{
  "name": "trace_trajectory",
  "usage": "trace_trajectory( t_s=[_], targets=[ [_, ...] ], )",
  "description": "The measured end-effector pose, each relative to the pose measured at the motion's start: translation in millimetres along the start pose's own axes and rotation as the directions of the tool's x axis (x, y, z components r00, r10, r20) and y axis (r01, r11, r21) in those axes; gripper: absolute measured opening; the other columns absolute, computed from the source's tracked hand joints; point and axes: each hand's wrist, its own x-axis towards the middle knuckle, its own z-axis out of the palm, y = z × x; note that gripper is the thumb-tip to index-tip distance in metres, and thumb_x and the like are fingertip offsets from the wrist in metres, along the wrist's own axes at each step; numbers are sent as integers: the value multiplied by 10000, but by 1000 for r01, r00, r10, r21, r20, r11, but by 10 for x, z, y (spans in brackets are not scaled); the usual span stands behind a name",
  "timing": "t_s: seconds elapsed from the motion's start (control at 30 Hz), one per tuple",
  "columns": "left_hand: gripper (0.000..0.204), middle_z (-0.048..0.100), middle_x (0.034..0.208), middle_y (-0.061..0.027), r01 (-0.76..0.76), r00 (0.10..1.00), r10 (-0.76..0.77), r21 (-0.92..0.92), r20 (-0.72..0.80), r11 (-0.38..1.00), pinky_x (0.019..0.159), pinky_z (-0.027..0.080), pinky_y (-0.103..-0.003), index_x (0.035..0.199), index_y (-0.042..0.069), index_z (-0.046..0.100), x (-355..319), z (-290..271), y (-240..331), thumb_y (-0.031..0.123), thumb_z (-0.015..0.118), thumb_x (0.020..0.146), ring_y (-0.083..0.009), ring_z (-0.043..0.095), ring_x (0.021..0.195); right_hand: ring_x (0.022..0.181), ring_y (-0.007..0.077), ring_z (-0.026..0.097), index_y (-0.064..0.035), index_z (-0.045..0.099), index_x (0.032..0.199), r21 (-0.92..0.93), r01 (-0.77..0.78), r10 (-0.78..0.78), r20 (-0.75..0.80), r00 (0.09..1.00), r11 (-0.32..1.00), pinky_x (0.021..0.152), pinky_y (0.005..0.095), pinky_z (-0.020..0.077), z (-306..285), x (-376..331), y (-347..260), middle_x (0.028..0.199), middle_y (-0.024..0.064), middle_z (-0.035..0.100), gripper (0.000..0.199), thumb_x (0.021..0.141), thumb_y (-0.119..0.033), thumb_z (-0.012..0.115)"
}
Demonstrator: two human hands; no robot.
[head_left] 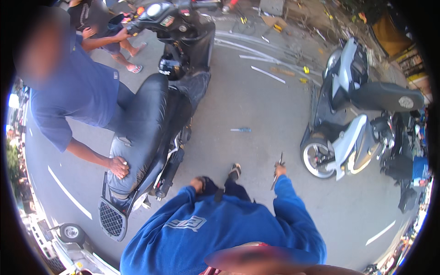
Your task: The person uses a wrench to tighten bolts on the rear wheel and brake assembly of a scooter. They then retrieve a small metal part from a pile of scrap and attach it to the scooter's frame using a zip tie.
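Observation:
My right hand (280, 170) is closed around a slim dark metal tool (281, 158), whose ends stick out ahead of and behind the fist; its exact kind is too small to tell. My left hand (197, 184) is at the end of the blue sleeve, beside my dark-trousered leg, and its fingers are mostly hidden. A screwdriver (241, 130) with a blue handle lies on the pavement ahead of both hands. Left of me stands a black scooter (158, 119) with a long dark seat. A person in a blue shirt (87, 96) has one hand on its handlebar and the other on the seat's rear.
On the right stands a white and grey scooter (341, 87), with more two-wheelers behind it. White strips (268, 74) and small yellow pieces (303, 80) lie on the ground at the far side. Another person (94, 20) is at the far left. A white vehicle (68, 243) shows at lower left.

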Motion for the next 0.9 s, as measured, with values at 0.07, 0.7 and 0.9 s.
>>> trace_trajectory(
  t_s=[0.07, 0.7, 0.9],
  targets=[
    [163, 690, 839, -67, 353, 895, -425, -800, 137, 485, 683, 519, -331, 836, 122, 689, 306, -383, -78, 46, 626, 706, -212, 661, 757, 740, 306, 629, 27, 670, 899, -591, 194, -188, 72, 979, 783, 656, 439, 489, -243, 126, 171, 807, 174, 661, 437, 847, -401, 597],
    [190, 605, 637, -97, 17, 945, -164, -458, -283, 889, 597, 485, -406, 729, 107, 626, 2290, -1384, -852, 153, 769, 612, -299, 602, 601, 1028, 263, 587, -212, 632, 1140, -835, 510, -411, 398, 820, 209, 888, 455, 403, 4114, 3829, 424, 1069, 106, 597, 325, 823, -150, 598],
    [192, 627, 632, -95, 188, 939, -324, -622, -111, 760, 570, 502, -411, 730, 98, 629, 2344, -1555, -788, 200, 772, 653, -305, 614, 572, 1026, 247, 593, -161, 647, 1030, -860, 447, -108, 434, 895, 248, 895, 483, 410, 3638, 3153, 77, 1022, 77, 614, 337, 751, -349, 682]
  ],
)
